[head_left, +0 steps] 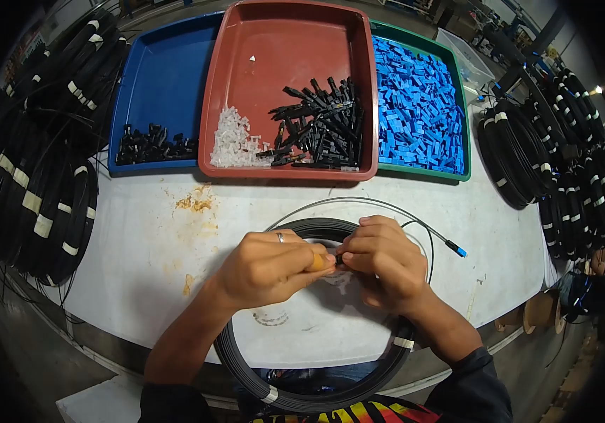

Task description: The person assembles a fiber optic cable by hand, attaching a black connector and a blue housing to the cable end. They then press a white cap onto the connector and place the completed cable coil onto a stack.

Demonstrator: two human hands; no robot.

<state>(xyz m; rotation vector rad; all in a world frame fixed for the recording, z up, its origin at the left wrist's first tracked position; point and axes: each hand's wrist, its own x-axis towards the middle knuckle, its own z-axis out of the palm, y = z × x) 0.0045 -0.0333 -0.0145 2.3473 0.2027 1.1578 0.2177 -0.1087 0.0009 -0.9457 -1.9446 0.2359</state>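
Observation:
Both hands meet above the upper part of a coil of black cable (242, 366), which lies at the table's front edge and overhangs it. My left hand (270, 264), with a ring and a yellowish covering on one fingertip, is closed in a pinch. My right hand (387, 264) is pinched too, its fingertips on a small black piece (339, 259) between the hands. The piece is mostly hidden by fingers. From the coil a loose cable end runs right to a connector with a blue tip (461, 251).
Behind the coil stand a blue tray (168, 77) with black parts, a red tray (288, 42) with clear and black parts, and a green tray (467, 134) full of blue parts. Black cable coils are stacked left (27, 190) and right (517, 158).

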